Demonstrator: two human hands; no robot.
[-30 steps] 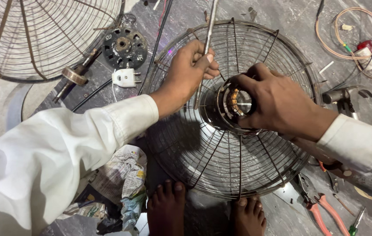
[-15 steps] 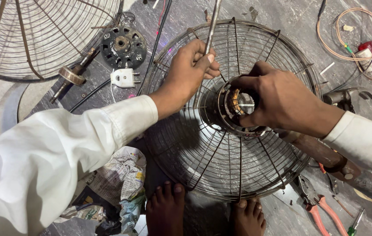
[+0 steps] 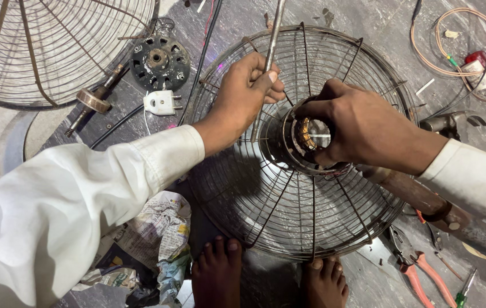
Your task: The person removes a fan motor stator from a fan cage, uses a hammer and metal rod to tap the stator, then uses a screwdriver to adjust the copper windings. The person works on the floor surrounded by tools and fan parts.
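Around: second wire guard [image 3: 43, 51] upper left, white plug [image 3: 162, 102], pliers [image 3: 420, 268], crumpled newspaper [image 3: 151, 239] | Surface: grey floor [image 3: 368, 23] | left hand [image 3: 248, 91] grip clamped on metal rod [image 3: 271, 43] | right hand [image 3: 363, 128] grip closed round motor [image 3: 305, 137] at centre of fan guard [image 3: 288, 228]

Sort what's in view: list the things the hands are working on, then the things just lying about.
In hand: wire fan guard; motor at its centre, gripped by the right hand; metal rod, held by the left hand.

Lying about: second guard, white plug, black round part, pliers, coiled wire, crumpled newspaper.
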